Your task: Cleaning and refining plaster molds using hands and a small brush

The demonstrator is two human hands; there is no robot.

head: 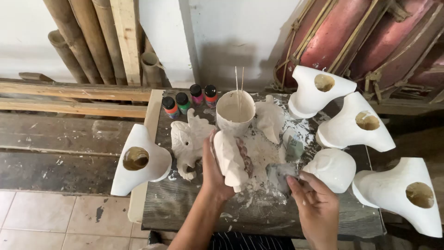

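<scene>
Low in the frame, right of centre, the right hand (317,206) pinches a grey scrap of sandpaper (280,175) between thumb and fingertips, the scrap lying on the dusty wooden table (185,203). Just left of it, at the centre, the left hand (213,173) is wrapped around a white carved figure (230,159), thumb on one side and fingers curled behind, holding it tilted above the tabletop. The figure looks like unpainted plaster or chalky wood: stiff, rather light, dusty enough to slip, and its thin carved edges would probably chip, so the thick middle, where the hand has it, seems the safest hold.

Beside the left hand stands a white elephant figure (187,141), and beyond it a white cup (235,112) with two thin sticks (239,83). Four small paint bottles (189,99) sit at the far left of the table. White hollow shapes with round holes ring the table: one at lower left (138,162), others at upper and lower right. Bamboo poles (83,37) lean at the upper left
</scene>
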